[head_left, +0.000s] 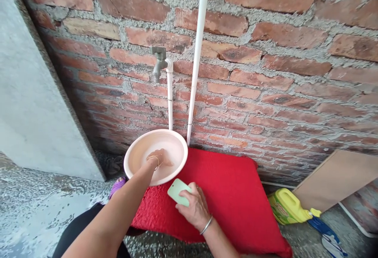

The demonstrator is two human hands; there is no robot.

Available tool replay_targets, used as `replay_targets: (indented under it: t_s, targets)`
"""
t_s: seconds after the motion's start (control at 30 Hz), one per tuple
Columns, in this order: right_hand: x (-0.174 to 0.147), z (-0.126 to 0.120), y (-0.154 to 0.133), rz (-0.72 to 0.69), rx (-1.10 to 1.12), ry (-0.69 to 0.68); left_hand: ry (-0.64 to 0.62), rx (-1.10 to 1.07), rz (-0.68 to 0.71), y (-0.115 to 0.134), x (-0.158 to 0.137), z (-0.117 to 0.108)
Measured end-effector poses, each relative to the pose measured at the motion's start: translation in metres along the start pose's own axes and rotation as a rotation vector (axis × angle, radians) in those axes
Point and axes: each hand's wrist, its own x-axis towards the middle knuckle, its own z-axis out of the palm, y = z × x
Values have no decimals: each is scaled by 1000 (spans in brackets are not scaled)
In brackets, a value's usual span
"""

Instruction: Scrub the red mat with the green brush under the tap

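My left hand (157,157) dips into a pale pink basin (134,143) that holds cloudy water. Its fingers look stretched out and partly under the surface, with nothing visible in them. A thin bangle circles that wrist. My right hand (195,206) grips a pale green scrubbing brush (176,189), a rounded block with a small hole near one end. The underside of the brush, against or just over the red cloth (227,195), is hidden. This thick cloth lies spread out beneath my right hand, and the basin sits at its far left corner.
A metal tap (160,64) on a white pipe (170,100) rises behind the basin, beside a taller pipe (197,49) along the brick wall. A grey slab (44,92) leans at left over wet floor. Right are a yellow jug (288,206), blue slipper (327,236) and tan board (333,179).
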Motion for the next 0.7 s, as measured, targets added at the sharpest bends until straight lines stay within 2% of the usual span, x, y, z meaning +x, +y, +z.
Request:
replay_targets:
  t_s: [0.1,0.23,0.33,0.37,0.43,0.6,0.7]
  targets:
    - [4,-27,46,166,-24,115,-42,2,6,0,2,0]
    - [-16,-76,133,519,-118,282,-68,8,-4,1,4,0]
    - [-32,-95,169,721,-204,364,-64,16,-6,2,5,0]
    - [-33,-96,170,737,-214,377,-66,17,-6,2,5,0]
    - [-30,-87,156,662,-190,380,-76,12,-3,2,4,-1]
    - [1,-33,64,177,-23,224,-89,-19,17,2,-3,-3]
    - [17,-11,30,36,-6,153,-78,-23,17,2,-6,-3]
